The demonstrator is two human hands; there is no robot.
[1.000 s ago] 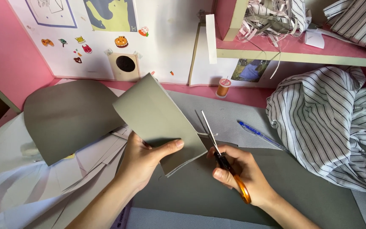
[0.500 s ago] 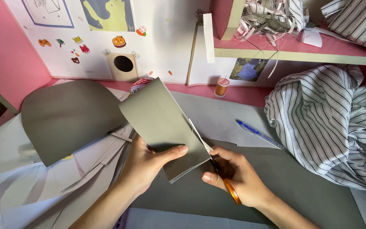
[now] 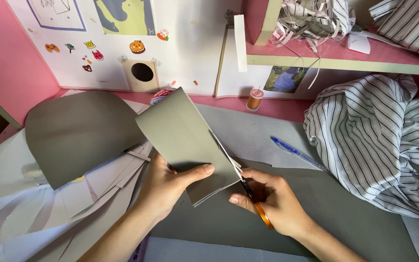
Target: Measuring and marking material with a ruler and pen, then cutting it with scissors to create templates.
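1. Grey sheet [image 3: 190, 140], folded, is sitting mid-desk, just left of the striped shirt [image 3: 379, 140]; it's flexing w/ little support, so the cut could be wandering off line.
2. Left hand [image 3: 170, 187] is pinching the sheet's lower edge, thumb on top, close to the blades; a slip risks a nick.
3. Right hand [image 3: 272, 204] is gripping the orange-handled scissors [image 3: 248, 189], blades biting the sheet's right edge.
4. Blue pen [image 3: 299, 154] is lying between sheet & shirt; could be getting knocked.
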